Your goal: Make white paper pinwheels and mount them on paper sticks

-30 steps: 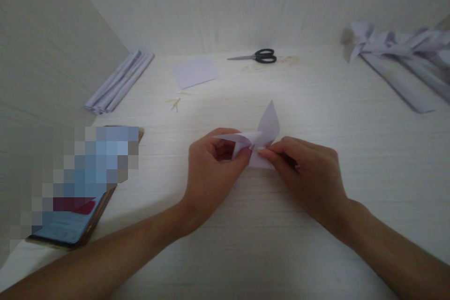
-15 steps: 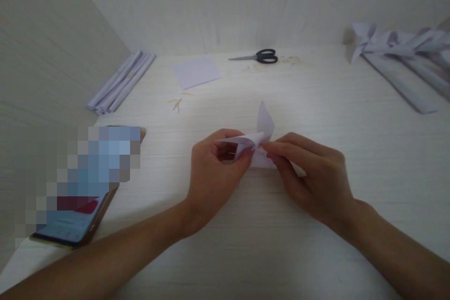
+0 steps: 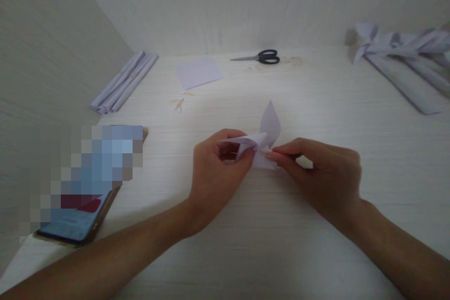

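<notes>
Finding a phone (image 3: 84,211) at the far left of a pale, streaky table (image 3: 165,159), saw coarse square blurring over most of its screen, and a patch of red lower down. Had the left forearm (image 3: 133,243) running close past the phone's near end. Saw a bundle of rolled paper sticks (image 3: 121,85) beyond the phone, lying aslant at the foot of a grey side panel (image 3: 42,65). Farther right, saw a few thin straw-coloured slivers (image 3: 179,103), and just behind them 1 flat pale sheet (image 3: 199,74).

Held a folded paper (image 3: 259,139) in the left hand (image 3: 214,168), with thumb in front and fingers curled behind, clasping its left part. Had the paper near the middle of the table, between the hands, with 1 pointed flap standing up and another curving leftward over the fingers. Spotted scissors (image 3: 260,57) well beyond it, close to the back wall (image 3: 211,4), with blades pointing left and black handles to the right, and faint brownish marks (image 3: 292,60) just beside the handles.

Pinched at the paper's centre with the right hand (image 3: 323,168), thumb and forefinger tips together. Could not make out the exact bit of paper between those tips, nor judge any contact with the table. Saw twisted white paper shapes (image 3: 397,44) at the far right, set across long flat paper sticks (image 3: 401,83) and partly cut off by the edge of view.
</notes>
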A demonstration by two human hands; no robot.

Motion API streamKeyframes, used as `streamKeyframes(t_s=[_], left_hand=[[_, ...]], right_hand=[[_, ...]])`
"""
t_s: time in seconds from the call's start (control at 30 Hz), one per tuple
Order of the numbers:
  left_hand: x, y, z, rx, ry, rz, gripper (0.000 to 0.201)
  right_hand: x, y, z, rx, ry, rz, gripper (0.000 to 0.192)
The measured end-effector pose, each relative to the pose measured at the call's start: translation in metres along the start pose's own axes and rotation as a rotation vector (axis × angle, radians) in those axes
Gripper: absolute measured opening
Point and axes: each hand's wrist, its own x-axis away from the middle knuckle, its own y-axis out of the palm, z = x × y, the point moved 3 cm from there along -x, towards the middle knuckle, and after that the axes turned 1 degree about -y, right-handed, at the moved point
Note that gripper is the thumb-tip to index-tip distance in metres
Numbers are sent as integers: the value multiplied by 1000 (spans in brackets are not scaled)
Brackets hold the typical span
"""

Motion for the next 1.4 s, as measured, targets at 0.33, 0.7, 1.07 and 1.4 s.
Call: streamKeyframes(t_s=[0.33,0.7,1.07,1.4], left_hand=[[2,2,0,1,-14,-18,11],[1,2,0,-19,-4,-34,9],[2,3,0,-8,-3,-48,8],[-2,0,0,41,-35,10,12]], right_hand=[[-2,2,1,74,-31,-31,25],[-2,6,1,-1,-12,-73,20],[-2,3,-2,-111,-10,-53,15],[-2,5,4,-440,56,-89,10]])
